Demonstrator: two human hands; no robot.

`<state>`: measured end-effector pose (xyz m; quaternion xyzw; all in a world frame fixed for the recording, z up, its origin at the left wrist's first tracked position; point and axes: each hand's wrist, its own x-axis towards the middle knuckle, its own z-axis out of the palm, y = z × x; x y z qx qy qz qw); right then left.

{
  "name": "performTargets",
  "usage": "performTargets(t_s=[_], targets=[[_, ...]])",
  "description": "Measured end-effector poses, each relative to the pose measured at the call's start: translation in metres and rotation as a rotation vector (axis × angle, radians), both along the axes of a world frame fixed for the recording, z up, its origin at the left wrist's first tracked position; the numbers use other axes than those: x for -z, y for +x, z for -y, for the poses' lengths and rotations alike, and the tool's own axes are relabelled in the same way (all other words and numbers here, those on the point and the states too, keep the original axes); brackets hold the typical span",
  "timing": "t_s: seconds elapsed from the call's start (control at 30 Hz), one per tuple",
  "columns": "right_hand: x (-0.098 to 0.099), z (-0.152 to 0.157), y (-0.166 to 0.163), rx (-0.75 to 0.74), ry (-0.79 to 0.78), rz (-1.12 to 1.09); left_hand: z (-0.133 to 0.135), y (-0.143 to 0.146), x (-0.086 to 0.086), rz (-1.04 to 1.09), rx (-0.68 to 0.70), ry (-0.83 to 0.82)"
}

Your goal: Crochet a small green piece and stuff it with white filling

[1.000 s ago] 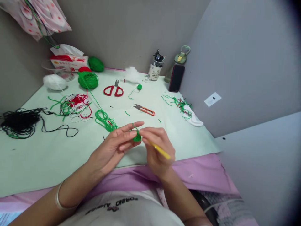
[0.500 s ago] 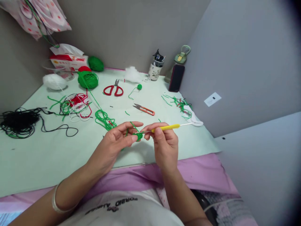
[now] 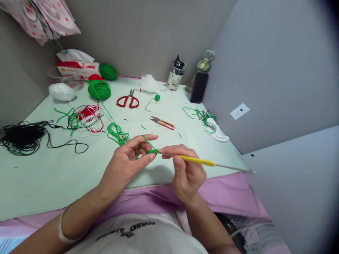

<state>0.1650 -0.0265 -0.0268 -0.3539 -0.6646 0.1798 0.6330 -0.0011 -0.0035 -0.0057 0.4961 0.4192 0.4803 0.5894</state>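
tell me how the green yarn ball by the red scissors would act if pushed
The green yarn ball looks rounded, so it would probably roll rather than slide. It seems soft and light, likely denting under a finger. Its strand trails to the loose green pile, so it may unwind.

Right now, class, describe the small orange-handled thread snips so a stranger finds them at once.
Start at the pale green table top. Near its middle lie the orange-handled thread snips. Unlike the red-handled scissors behind, they are slim, without finger loops.
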Motion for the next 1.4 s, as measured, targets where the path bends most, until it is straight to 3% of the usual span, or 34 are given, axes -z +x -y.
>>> performTargets(t_s=[0.2,0.4,0.5,0.57,0.63,0.7,0.8,0.87,0.97,1.07,1.17,1.27,1.33,1.4], targets=[[-0.006,-0.002,0.002,-0.029,-0.021,0.036,-0.001,-0.002,-0.004,-0.087,-0.01,0.041],[-0.003,-0.003,0.0,0.109,0.21,0.318,0.002,0.002,-0.007,-0.195,-0.088,0.142],[0.005,-0.003,-0.001,0.228,0.319,0.446,0.003,0.004,-0.008,-0.069,-0.05,0.064],[0.007,-0.003,0.0,0.27,0.338,0.508,0.002,0.004,-0.008,0.108,0.041,-0.077],[0.006,-0.003,0.0,0.242,0.307,0.448,0.001,0.003,-0.008,0.284,0.156,-0.257],[0.002,-0.005,0.0,0.172,0.203,0.239,-0.002,0.002,-0.008,0.4,0.22,-0.388],[-0.004,-0.009,0.0,0.046,-0.021,-0.127,-0.005,0.0,-0.008,0.438,0.17,-0.378],[-0.007,-0.012,0.0,-0.036,-0.129,-0.259,-0.005,0.0,-0.008,0.402,0.142,-0.316],[-0.007,-0.014,-0.002,-0.092,-0.184,-0.248,-0.003,0.002,-0.007,0.309,0.145,-0.248],[-0.005,-0.011,-0.004,-0.036,-0.142,-0.152,0.0,0.005,-0.005,0.233,0.072,-0.18],[-0.001,-0.006,-0.004,0.075,0.036,0.111,0.0,0.008,-0.003,0.262,0.034,-0.172],[0.003,-0.004,-0.003,0.178,0.2,0.315,-0.002,0.007,-0.003,0.369,0.125,-0.31],[0.003,-0.005,-0.001,0.148,0.169,0.221,-0.005,0.005,-0.004,0.432,0.168,-0.413],[0.0,-0.007,0.0,0.08,0.044,0.001,-0.006,0.002,-0.005,0.463,0.15,-0.439]])
